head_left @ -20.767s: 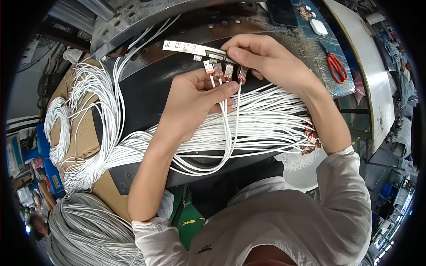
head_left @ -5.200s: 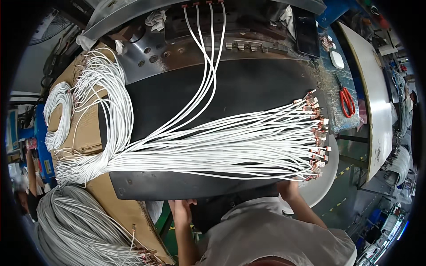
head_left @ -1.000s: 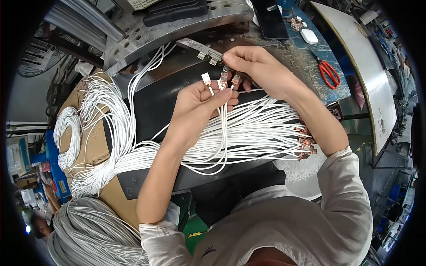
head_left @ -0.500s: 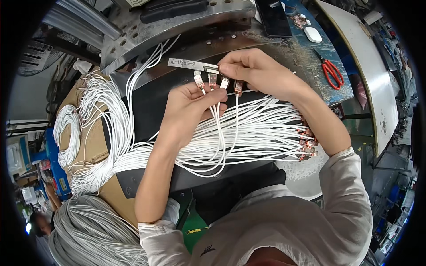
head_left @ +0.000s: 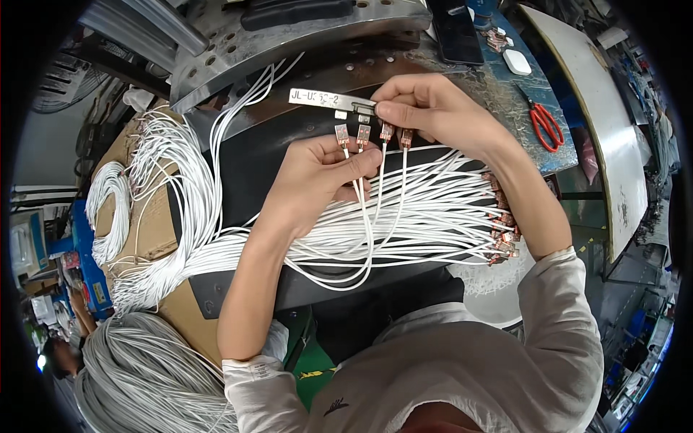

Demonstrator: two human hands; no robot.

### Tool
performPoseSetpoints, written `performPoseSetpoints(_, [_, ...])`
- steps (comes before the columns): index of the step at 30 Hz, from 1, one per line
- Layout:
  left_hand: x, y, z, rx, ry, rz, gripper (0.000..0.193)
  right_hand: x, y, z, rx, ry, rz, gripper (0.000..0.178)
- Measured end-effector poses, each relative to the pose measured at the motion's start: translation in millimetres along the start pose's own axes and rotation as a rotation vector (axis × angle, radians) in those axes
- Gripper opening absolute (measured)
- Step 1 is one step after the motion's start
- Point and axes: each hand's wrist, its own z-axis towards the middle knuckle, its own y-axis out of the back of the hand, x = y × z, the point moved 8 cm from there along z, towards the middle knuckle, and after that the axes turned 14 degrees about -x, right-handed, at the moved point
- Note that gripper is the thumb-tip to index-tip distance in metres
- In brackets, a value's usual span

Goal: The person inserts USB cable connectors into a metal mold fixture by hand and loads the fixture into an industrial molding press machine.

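My right hand pinches the right end of a flat metal strip with printed marks and small sockets along its lower edge. In my left hand, thumb and fingers are closed on white cables tipped with copper-and-silver plugs. Two of these, a left plug and its neighbour, stand upright just below the strip, with a gap between. Two more plugs, one and another, hang under my right fingers; whether they touch the strip is hidden.
A thick bundle of white cables lies across the black work surface, its plugs at the right. Red-handled cutters and a white case rest on the blue table. A grey cable coil stands lower left; a perforated metal block is at the back.
Both hands and the strip have moved slightly right. The left two plugs now stand apart from the strip; the third plug has shifted from my left fingers toward my right hand.
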Motion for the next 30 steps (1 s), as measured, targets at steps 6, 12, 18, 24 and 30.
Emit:
performPoseSetpoints(6, [1,1,0,-0.029,-0.002,-0.089,0.021,-1,-4,0,0.043,0.008,0.032,0.025])
performPoseSetpoints(12, [1,1,-2,-0.028,-0.006,-0.037,0.026,-9,-5,1,0.028,0.013,0.022,0.031])
performPoseSetpoints(18, [-5,-2,-6,0.013,-0.015,0.057,0.03,-8,1,4,0.006,-0.008,-0.01,0.041])
performPoseSetpoints(24, [-4,-2,-5,0.06,-0.017,-0.004,0.031,-6,-1,3,0.117,-0.01,-0.061,0.037])
performPoseSetpoints(30, [-30,31,-2,-0.184,-0.183,0.394,0.032,5,15,37,0.13,0.179,-0.482,0.028])
